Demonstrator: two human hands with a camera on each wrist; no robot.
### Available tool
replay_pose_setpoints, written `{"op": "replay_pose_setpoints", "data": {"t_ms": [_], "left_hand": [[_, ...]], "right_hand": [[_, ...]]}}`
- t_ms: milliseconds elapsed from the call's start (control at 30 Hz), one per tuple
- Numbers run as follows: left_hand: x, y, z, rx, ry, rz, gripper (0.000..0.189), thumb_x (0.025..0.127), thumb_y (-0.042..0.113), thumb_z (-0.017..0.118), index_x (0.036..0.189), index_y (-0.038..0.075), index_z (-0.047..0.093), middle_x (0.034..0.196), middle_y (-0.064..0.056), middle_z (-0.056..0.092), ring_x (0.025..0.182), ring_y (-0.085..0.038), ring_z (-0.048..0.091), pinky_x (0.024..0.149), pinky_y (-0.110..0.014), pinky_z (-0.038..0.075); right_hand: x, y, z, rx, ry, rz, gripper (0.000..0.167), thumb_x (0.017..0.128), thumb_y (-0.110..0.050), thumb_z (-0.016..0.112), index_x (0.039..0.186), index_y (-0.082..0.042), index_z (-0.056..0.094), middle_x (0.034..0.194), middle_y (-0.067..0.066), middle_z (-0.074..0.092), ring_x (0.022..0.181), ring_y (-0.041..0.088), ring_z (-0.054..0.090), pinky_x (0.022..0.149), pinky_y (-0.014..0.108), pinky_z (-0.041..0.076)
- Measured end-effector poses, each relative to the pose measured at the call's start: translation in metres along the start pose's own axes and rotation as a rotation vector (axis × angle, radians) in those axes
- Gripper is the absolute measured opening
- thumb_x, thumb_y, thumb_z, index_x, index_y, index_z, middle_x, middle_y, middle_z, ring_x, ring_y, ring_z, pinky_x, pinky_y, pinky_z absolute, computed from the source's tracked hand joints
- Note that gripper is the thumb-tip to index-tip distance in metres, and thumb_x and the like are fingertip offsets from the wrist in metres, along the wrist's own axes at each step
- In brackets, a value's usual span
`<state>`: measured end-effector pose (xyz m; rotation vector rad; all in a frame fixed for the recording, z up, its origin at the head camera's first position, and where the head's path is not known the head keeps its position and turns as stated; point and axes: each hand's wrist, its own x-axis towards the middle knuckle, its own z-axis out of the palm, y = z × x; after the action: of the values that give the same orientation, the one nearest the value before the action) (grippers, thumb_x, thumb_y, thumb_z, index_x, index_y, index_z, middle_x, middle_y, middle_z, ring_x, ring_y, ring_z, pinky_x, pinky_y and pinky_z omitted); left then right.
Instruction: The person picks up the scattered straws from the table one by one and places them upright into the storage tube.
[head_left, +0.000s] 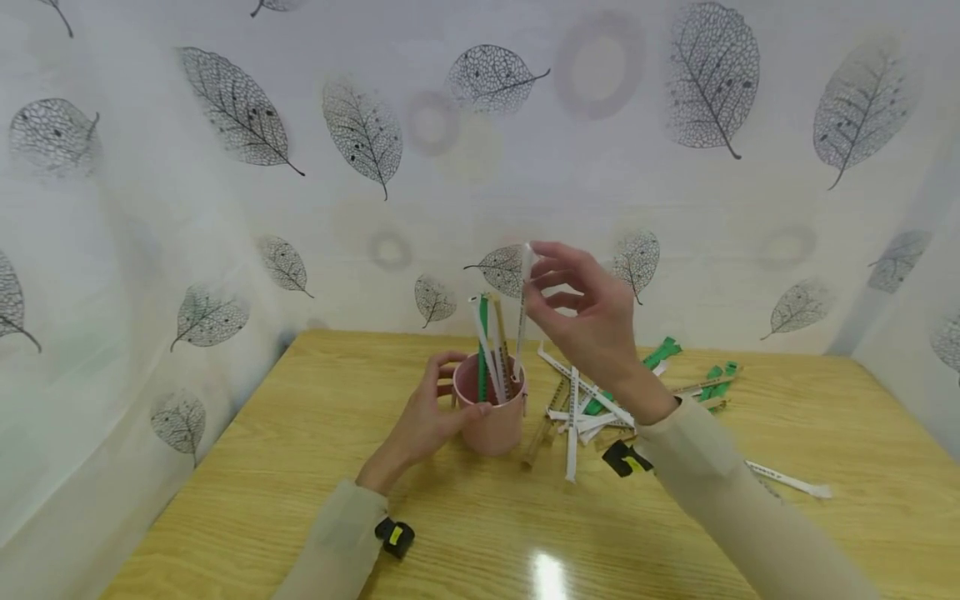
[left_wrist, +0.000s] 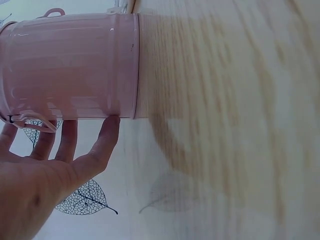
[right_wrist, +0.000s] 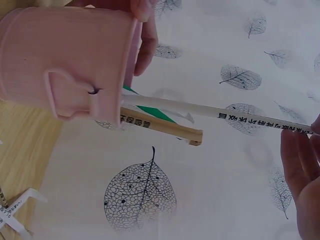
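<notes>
From my head view I look forward and down across the table to the leaf-patterned backdrop, farthest back of the three. My left wrist view sits close to the cup, turned sideways, table at its right. My right wrist view, also sideways, has the cup near at its left. Both share cup and left hand.

Wood-grain table, leaf-patterned backdrop, perhaps cloth
</notes>
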<state>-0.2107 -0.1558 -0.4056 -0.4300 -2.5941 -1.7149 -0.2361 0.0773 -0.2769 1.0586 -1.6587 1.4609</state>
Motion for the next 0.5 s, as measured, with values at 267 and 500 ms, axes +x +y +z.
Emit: {"op": "replay_pose_setpoints", "data": {"t_ms": [267, 500], "left_hand": [[0.000, 0.000, 0.000, 0.000, -0.002, 0.003, 0.073, 0.088, 0.034, 0.077, 0.148, 0.028, 0.036, 0.143, -0.014, 0.051, 0.128, -0.038, 0.055, 0.103, -0.054, 0.050], [0.000, 0.001, 0.000, -0.004, -0.004, 0.010, 0.074, 0.088, 0.033, 0.077, 0.148, 0.026, 0.035, 0.143, -0.013, 0.052, 0.128, -0.037, 0.055, 0.104, -0.054, 0.050]], "right_hand": [[-0.021, 0.019, 0.004, -0.101, -0.079, 0.063, 0.047, 0.083, 0.014, 0.072, 0.128, 0.004, 0.063, 0.101, 0.019, 0.073, 0.088, 0.017, 0.074, 0.071, 0.025, 0.062], [-0.039, 0.034, 0.007, -0.122, -0.142, 0.110, 0.046, 0.085, 0.012, 0.072, 0.129, 0.000, 0.063, 0.101, 0.019, 0.074, 0.087, 0.029, 0.075, 0.071, 0.027, 0.063]]}}
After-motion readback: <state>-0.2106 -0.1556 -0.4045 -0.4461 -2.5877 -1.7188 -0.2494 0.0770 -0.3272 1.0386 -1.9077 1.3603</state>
